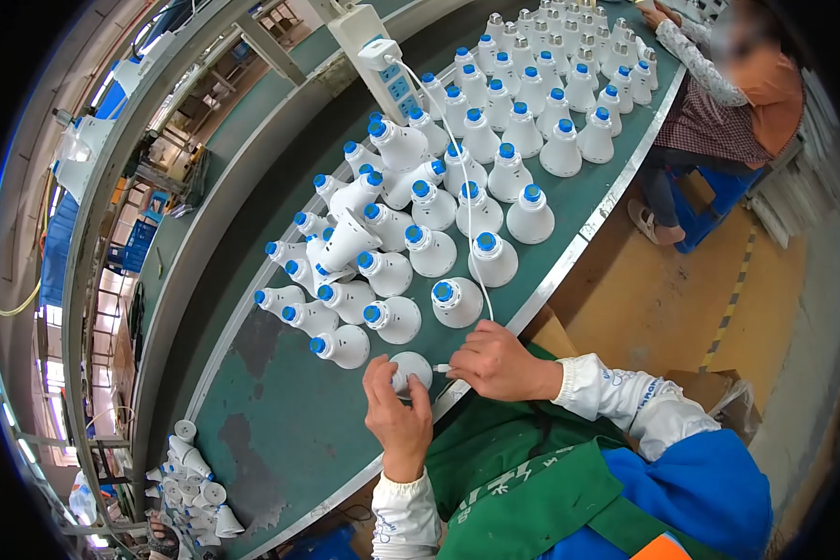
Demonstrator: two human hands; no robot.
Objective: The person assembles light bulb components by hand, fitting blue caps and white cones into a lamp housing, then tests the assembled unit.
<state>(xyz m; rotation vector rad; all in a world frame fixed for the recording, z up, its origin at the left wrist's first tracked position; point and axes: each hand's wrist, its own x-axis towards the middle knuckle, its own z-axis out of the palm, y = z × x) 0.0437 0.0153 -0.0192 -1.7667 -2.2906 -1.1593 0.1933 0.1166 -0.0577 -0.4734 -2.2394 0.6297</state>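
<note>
At the near edge of a green tabletop [327,420], a worker's left hand [399,411] curls its thumb and fingers around a white lamp housing [414,366], while the right hand [504,362] pinches a small white plug [441,369] just beside it, the two apart. A white cable [439,101] arcs from a charger [379,54] on a power strip [362,28] down to the right hand. Whether the held piece rests on the surface or is lifted slightly cannot be told, and its narrow end is hidden. Beyond it stand rows of blue-capped housings [530,217], a few tipped and piled on one another. The housing looks like stiff, light plastic, likely smooth enough to slip under a loose grip and perhaps prone to scuffs or cracks if dropped; its flared body offers the surest hold, fingers on opposite sides, with modest pressure. The plug is probably rigid and nearly weightless, best gripped by its casing near the tip, since the thin cable behind appears limp and could tug sideways. At far right, a co-worker's patterned sleeve [700,65] reaches over the same tabletop.
</note>
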